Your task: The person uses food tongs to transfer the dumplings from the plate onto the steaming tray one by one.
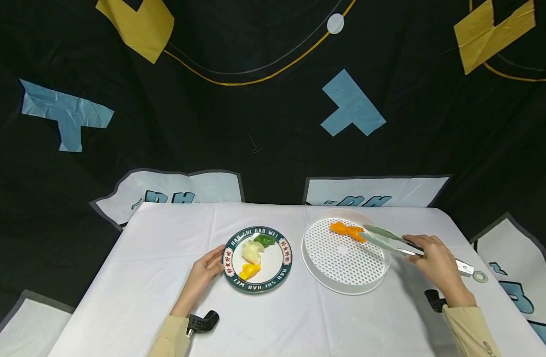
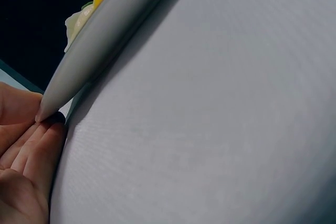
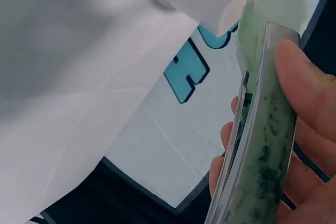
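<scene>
A round plate with a dark green lettered rim holds a white dumpling, a green one and a yellow one. My left hand rests with straight fingers against the plate's left rim. My right hand grips pale green tongs; their tips meet an orange dumpling on the far part of a white perforated tray. In the right wrist view the tongs fill the right side, with my thumb on top.
A white cloth covers the table, with a dark patterned backdrop behind. The tongs' ring end lies toward the table's right edge.
</scene>
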A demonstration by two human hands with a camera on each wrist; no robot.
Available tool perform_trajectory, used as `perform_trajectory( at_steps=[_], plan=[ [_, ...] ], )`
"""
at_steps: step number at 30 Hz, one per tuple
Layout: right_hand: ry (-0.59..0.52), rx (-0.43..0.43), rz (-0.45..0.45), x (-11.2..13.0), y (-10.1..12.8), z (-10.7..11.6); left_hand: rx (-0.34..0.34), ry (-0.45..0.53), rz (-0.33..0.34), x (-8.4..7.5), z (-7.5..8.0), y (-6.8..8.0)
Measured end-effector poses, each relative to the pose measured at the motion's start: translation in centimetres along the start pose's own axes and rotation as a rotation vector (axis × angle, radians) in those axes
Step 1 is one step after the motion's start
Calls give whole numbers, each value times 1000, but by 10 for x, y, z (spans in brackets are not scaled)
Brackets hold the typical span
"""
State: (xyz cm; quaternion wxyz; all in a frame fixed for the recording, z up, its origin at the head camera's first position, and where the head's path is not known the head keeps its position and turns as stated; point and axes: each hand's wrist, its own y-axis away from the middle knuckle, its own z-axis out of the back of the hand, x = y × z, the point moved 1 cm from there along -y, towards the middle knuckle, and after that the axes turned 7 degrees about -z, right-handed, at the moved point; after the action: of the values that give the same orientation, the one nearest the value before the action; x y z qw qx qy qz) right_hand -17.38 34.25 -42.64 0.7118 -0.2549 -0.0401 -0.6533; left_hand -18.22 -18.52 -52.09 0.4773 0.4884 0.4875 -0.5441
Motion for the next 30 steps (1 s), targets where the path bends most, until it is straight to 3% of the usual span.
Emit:
perform_trajectory(
  at_steps=[17,30],
  plan=[
    [-25,-19,37,34,-6,3,-2,0,2,-1,0,1],
    [-80,43,46,83,-13,-9,-2,0,18,-2,0,1]
  ],
)
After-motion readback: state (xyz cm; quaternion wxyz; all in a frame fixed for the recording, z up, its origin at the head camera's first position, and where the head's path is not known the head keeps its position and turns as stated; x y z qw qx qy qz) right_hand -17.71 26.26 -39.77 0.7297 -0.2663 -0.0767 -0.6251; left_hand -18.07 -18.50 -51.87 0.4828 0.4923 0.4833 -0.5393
